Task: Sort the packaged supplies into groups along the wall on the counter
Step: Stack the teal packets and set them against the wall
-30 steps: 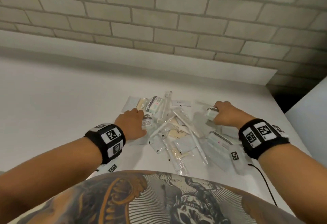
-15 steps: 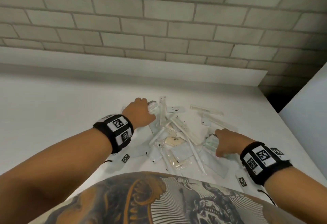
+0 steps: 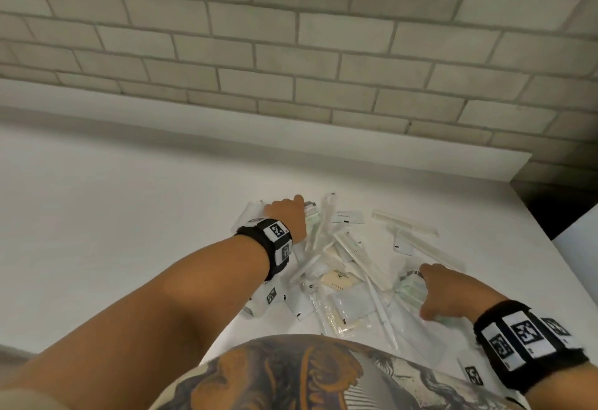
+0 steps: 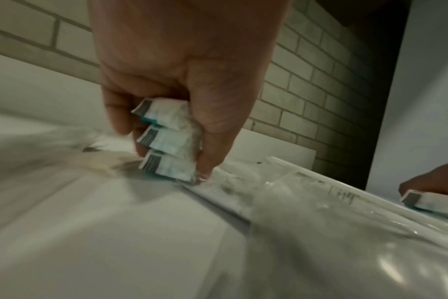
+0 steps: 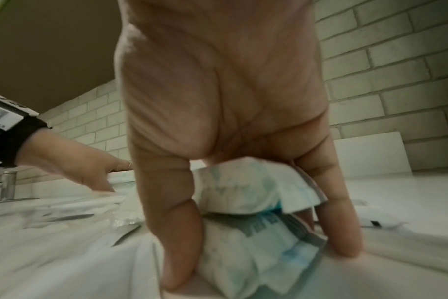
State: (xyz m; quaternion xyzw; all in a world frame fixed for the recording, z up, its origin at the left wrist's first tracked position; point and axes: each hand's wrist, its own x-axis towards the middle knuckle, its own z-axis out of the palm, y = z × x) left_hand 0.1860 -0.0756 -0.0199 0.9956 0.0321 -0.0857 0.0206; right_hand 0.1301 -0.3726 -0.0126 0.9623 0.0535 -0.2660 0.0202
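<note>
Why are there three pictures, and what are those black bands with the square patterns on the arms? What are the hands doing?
No machine here, just a person wearing three small cameras. The big picture comes from a camera on the head, looking down at a white counter by a brick wall. The black bands on the wrists hold the other two cameras, which look along each hand from below, so the hands look huge.

On the counter lies a pile of wrapped supplies: long thin sticks in clear wrap, flat white packets and a comb.

The left hand grips three small white and teal packets stacked together. The right hand grips two more of the same kind, pressed down on the counter. It looks like the person is gathering the matching ones into one group.
</note>
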